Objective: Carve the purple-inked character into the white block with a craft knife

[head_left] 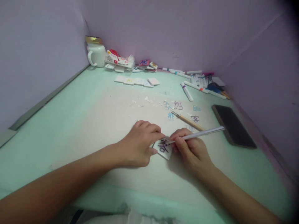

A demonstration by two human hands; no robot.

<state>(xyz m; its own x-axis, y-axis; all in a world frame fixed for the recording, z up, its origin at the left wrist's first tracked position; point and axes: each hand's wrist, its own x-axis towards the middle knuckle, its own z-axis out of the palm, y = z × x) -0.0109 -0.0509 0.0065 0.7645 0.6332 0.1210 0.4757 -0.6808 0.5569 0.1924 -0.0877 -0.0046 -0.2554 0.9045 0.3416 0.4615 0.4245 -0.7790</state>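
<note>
My left hand (142, 143) pinches a small white block (163, 150) by its left edge, thumb at the near side and fingers at the far side. A dark purple character is drawn on the block's top face. In my right hand (192, 149), closed in a pen grip, is a slim silver craft knife (203, 132). Its thin tip meets the block's upper right part; the exact shape of the tip is too small to make out. Just beyond my right hand lies a carving tool with a wooden handle (190, 122) and a metal tip.
White shavings (146, 99) and handwritten characters (177, 105) mark the tabletop. A phone (233, 126) lies at right. Markers (187, 91), white blocks (139, 81), a packet (119, 59) and a lidded mug (97, 54) stand or lie towards the back. Pale curtains (163, 31) surround the table.
</note>
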